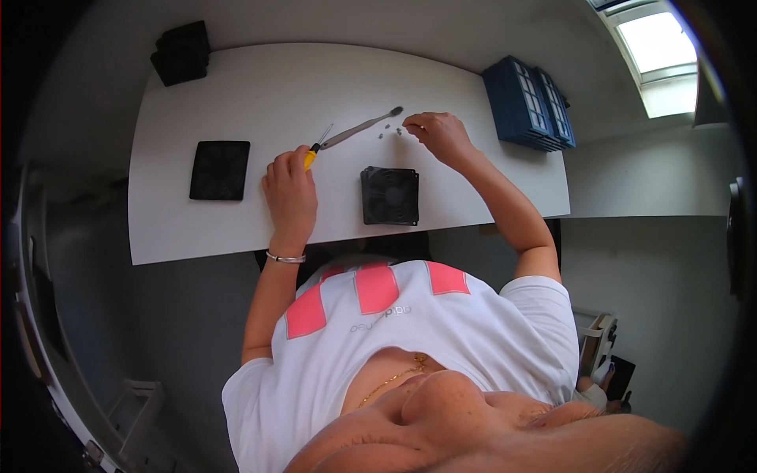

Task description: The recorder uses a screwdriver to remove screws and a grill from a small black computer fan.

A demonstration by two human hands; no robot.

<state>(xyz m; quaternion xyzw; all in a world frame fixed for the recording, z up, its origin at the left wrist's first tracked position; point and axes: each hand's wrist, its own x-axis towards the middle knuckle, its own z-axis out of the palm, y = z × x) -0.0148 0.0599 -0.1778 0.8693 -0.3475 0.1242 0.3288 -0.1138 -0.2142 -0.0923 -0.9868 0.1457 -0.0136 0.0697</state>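
My left hand [290, 193] is closed round the yellow handle of a screwdriver [310, 158], whose thin shaft points up and away from me. Beside its tip lies a grey toothbrush [359, 130], slanting toward the far right. My right hand [441, 135] reaches over the table with thumb and fingers pinched together, and what they hold, if anything, is too small to make out. Several small grey screws [399, 132] lie just left of those fingertips. Between my hands, nearer to me, a black square computer fan [390, 196] lies flat.
The white table [315, 79] carries a flat black square panel [219, 170] left of my left hand. Black square fan-like pieces [181, 53] stand at the far left corner. A blue drawer organiser [527, 106] with clear fronts stands at the right edge.
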